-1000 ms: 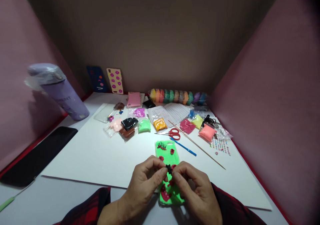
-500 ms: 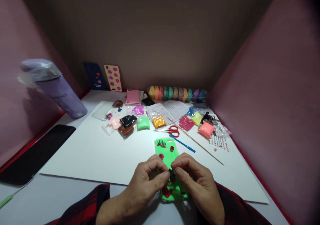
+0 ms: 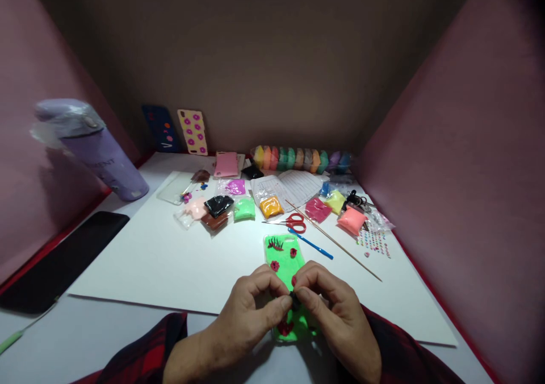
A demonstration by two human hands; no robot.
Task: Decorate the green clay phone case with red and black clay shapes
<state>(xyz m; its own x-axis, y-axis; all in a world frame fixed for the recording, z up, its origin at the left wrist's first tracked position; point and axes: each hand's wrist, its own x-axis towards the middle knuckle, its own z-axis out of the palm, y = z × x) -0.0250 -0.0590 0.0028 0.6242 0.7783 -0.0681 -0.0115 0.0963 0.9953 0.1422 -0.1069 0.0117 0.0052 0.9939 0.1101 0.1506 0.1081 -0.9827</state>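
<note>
The left hand (image 3: pixel 247 316) pinches a small black piece (image 3: pixel 292 298) between thumb and forefinger, and the right hand (image 3: pixel 340 321) grips the same piece from its other side with its fingertips. The piece is mostly hidden, so its shape cannot be told; it is held above a green phone case (image 3: pixel 286 263) and looks not yet settled on it.

The case lies at the middle of the white board's (image 3: pixel 170 270) near edge, its lower end reaching past that edge. Its green covering looks finished where it shows. Already on it are a dark fringed shape (image 3: pixel 275 243) at the upper left, a small red flower (image 3: pixel 293 252) to the right, another red flower (image 3: pixel 275 266) below at the left side, and a dark red shape (image 3: pixel 285 328) near the bottom. The decorating therefore seems well advanced, though green between these remains plain and the hands cover the middle, so what is left there cannot be judged.

Beyond the case's top lie a blue tool (image 3: pixel 310 245) and red-handled scissors (image 3: pixel 294 222), with a wooden stick (image 3: pixel 340 245) slanting toward the board's right edge. Beyond the far edge, a row of coloured packs (image 3: pixel 298 159) lies by the wall.
</note>
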